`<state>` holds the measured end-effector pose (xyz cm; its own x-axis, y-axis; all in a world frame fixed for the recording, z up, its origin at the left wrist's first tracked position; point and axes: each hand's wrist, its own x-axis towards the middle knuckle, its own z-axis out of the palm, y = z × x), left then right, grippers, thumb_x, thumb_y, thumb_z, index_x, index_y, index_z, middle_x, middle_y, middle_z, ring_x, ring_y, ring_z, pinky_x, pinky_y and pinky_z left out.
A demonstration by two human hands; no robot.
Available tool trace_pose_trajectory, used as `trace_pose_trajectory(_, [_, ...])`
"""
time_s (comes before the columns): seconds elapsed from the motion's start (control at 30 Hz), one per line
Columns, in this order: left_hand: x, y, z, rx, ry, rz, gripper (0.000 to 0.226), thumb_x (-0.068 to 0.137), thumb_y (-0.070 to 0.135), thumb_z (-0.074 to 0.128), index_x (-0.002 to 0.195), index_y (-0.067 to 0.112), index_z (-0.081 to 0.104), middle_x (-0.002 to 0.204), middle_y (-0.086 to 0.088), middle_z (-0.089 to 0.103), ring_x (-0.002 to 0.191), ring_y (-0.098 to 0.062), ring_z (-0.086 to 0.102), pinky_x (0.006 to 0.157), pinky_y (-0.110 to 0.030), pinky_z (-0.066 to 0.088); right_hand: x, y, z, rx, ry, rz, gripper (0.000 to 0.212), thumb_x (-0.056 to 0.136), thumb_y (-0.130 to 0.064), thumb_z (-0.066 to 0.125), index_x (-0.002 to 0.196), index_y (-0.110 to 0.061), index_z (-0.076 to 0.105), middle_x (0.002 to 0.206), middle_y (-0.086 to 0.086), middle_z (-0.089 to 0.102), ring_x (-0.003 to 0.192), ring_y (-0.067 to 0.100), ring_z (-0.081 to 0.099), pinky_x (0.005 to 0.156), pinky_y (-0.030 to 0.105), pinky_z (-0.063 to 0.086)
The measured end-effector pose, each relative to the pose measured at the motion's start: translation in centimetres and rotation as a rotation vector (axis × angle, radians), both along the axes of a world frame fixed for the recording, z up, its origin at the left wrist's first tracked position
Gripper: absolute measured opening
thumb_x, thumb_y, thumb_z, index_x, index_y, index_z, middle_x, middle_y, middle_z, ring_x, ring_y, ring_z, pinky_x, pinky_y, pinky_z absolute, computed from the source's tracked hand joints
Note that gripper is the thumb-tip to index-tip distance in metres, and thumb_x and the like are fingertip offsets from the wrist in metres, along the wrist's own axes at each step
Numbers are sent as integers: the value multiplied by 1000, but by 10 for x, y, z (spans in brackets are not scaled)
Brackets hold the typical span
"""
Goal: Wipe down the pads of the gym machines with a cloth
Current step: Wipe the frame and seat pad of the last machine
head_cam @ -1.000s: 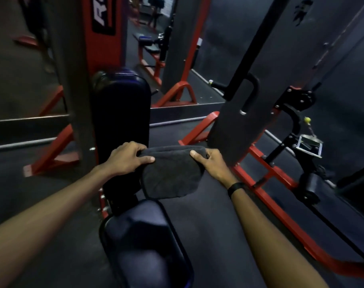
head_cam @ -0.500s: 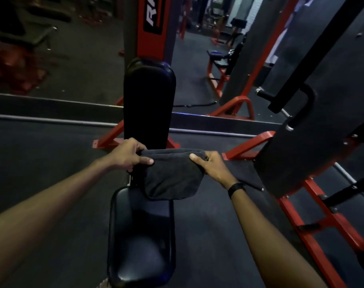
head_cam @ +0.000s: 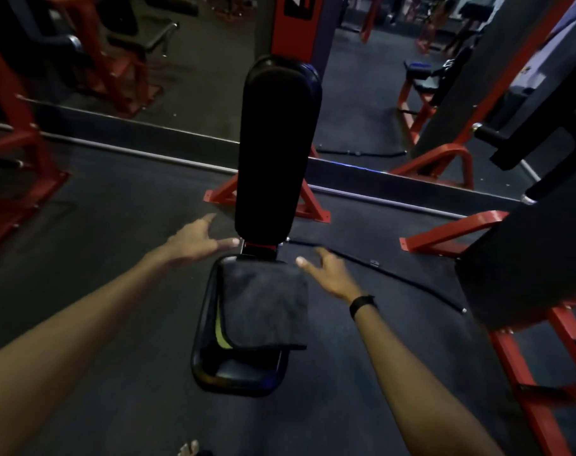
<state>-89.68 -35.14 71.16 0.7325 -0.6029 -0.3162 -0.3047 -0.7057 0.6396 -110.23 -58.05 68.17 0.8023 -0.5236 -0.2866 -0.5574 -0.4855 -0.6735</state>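
Dark rubber floor (head_cam: 122, 218), red machine frames (head_cam: 444, 166), grey cloth (head_cam: 267, 301) on seat pad (head_cam: 240, 373), both hands apart, fingers spread, empty

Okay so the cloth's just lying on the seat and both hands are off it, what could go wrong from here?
1. The cloth overhangs the right edge of the seat pad, so it might slide to the floor.
2. Left hand and right hand hold nothing; reaching past could knock the cloth off.
3. The back pad could get skipped with the cloth parked below it.

floor (head_cam: 122, 205): dark rubber | red machine frames (head_cam: 438, 166) | light: dim
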Motion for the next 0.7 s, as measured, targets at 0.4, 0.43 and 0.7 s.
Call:
trace_pose_trajectory(0.4, [-62, 39, -180, -6, 168, 339, 63, 104, 51, 39, 157, 20, 28, 162, -8, 32, 146, -32, 34, 116, -48, 29, 49, 140, -156, -328, 367, 141, 115, 67, -99, 13, 160, -34, -7, 165, 18, -20, 148, 48, -20, 106, 80, -9])
trace_pose_trajectory(0.43, [-66, 39, -197, 7, 171, 375, 63, 104, 52, 36, 158, 21, 26, 163, -7, 29, 147, -32, 31, 117, -49, 27, 50, 145, -172, -372, 380, 134, 113, 67, -100, 10, 159, -36, -8, 164, 18, -22, 148, 49, -22, 105, 82, -8])
trace_pose_trajectory(0.7, [-81, 17, -243, 84, 74, 589, 70, 100, 60, 15, 159, 22, 21, 165, -14, 20, 141, -40, 37, 118, -55, 22, 145, 60, -209, -505, 379, -121, 97, 76, -94, 24, 157, -41, 17, 167, 16, 6, 150, 50, 0, 102, 85, 3])
